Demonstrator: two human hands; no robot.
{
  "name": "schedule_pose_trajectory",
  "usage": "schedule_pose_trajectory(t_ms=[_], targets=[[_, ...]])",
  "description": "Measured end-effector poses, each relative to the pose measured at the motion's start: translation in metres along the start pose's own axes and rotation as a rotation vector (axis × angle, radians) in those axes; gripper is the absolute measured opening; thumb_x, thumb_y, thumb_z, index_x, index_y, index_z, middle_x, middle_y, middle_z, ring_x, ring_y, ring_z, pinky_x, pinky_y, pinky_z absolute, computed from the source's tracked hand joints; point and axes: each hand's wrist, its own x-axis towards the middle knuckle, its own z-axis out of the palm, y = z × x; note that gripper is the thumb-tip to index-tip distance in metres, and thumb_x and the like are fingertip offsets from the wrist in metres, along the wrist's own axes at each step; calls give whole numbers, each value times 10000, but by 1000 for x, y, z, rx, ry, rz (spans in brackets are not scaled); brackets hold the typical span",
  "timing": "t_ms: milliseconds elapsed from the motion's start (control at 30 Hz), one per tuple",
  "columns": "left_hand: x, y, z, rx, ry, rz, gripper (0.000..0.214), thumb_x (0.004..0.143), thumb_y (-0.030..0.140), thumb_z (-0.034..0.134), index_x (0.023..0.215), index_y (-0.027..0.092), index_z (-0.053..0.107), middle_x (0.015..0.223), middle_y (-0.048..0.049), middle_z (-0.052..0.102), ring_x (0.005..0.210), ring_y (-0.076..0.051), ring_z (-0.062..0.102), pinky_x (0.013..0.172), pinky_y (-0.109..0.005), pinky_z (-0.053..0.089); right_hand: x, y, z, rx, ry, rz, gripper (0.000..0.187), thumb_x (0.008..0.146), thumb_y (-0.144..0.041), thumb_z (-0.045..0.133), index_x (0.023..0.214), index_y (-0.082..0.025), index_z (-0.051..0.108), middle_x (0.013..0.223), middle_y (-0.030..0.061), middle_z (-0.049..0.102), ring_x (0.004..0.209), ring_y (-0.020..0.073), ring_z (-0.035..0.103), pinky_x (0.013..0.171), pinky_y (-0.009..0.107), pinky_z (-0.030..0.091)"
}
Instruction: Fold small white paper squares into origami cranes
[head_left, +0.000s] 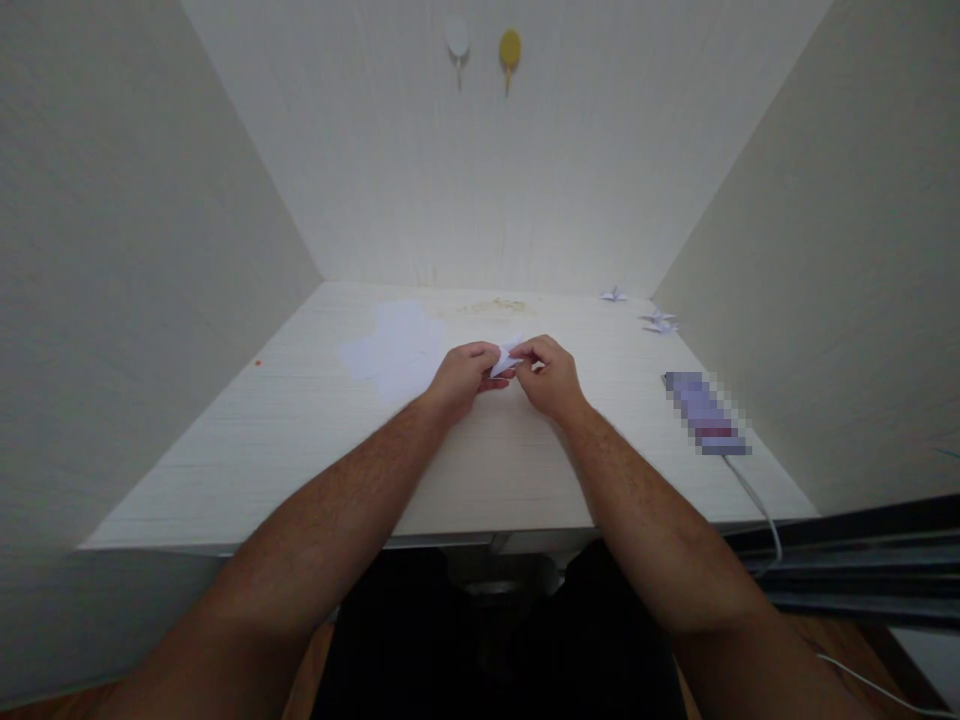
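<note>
My left hand (pixel 463 376) and my right hand (pixel 553 376) meet over the middle of a pale wooden desk (pixel 300 440). Both pinch a small folded piece of white paper (pixel 505 357) between their fingertips, just above the desk top. The paper is partly folded into a pointed shape; most of it is hidden by my fingers. Several flat white paper sheets (pixel 394 350) lie just left of and behind my left hand.
Folded paper cranes sit at the far right: one (pixel 613 294) near the back wall, two (pixel 659 321) by the right wall. A blurred-out device (pixel 706 411) with a white cable (pixel 754 500) lies at the right. Two hooks (pixel 483 45) hang on the back wall.
</note>
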Motion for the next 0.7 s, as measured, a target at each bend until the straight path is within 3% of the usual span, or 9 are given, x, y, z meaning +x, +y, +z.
schedule_pose_trajectory(t_ms=[200,433,700], targets=[[2,-2,0,-63,-27,4,43,720,150,613,692,131,587,636,-12,582,585,-102,594,643,-281,575,-1,-1,0,9,-31,11,71,717,-139,602,727,-191,647,748,9,605,684,137,567,644,271,474],[1,1,2,-61,7,0,58,729,103,626,720,127,575,689,-25,625,625,-107,617,735,-351,594,-1,3,3,33,0,49,145,728,-137,602,823,-196,694,779,9,641,686,137,569,674,281,483],[0,0,5,-38,-9,-11,91,702,83,597,761,113,658,689,-31,647,646,-114,620,798,-388,591,-2,2,5,52,-52,-29,192,747,-101,602,841,-211,730,833,28,661,681,131,565,664,277,485]])
